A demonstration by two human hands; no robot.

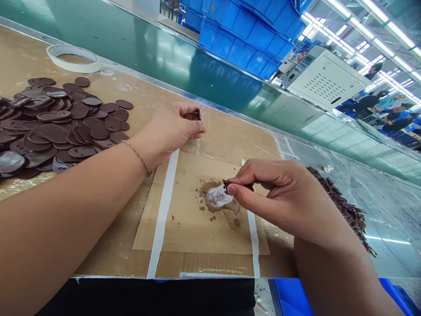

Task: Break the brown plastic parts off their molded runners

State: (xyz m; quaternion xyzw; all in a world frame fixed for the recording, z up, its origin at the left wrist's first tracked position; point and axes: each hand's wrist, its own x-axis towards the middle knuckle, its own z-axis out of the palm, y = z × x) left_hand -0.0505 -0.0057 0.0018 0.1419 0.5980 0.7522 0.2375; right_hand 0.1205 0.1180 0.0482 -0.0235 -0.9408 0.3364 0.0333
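The left hand [171, 131] covers most of a small dark piece [199, 115], so its shape is hidden. The right hand [279, 197] hides most of the dark bit [226, 183] it pinches. The pile of brown discs [49, 127] runs off the left edge of the picture. The blue crates [243, 39] are cut off at the top. The people [397, 123] far off are too small to see what they do.

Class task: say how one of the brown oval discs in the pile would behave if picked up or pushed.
The brown oval discs look thin, so each probably lifts light for its size. Their slightly bent edges suggest flexible, rubbery sheet rather than stiff board. Lying flat, they seem unlikely to roll, though overlapping ones may slide when pushed.
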